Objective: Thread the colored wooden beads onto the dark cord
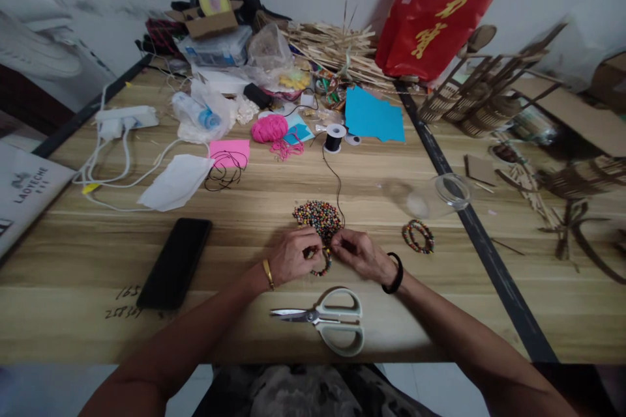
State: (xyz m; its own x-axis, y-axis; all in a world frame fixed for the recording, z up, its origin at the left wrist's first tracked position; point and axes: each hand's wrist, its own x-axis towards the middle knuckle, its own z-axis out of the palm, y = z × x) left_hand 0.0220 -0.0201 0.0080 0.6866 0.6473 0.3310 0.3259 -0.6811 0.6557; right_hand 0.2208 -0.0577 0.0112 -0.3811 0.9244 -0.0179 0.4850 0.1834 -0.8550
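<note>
My left hand (296, 255) is closed in a pinch on a string of multicoloured beads (321, 270), a loop that hangs below its fingertips. Just across from it, my right hand (362, 254) pinches with thumb and forefinger at a thin black cord (338, 186); the exact grip is too small to see clearly. That cord runs up to a white-ended spool (335, 138). Beyond both hands lies a heap of loose small beads (317, 214), partly covered by the fingers. Scissors (317, 316) with pale handles rest on the table nearer me, blades pointing left.
Beaded bracelets (418, 236) and a clear jar (447, 195) lying on its side are at the right. To the left are a black phone (175, 264) and white paper (177, 182). Pink yarn (270, 129), blue sheets (374, 114) and wooden strips (337, 45) fill the back.
</note>
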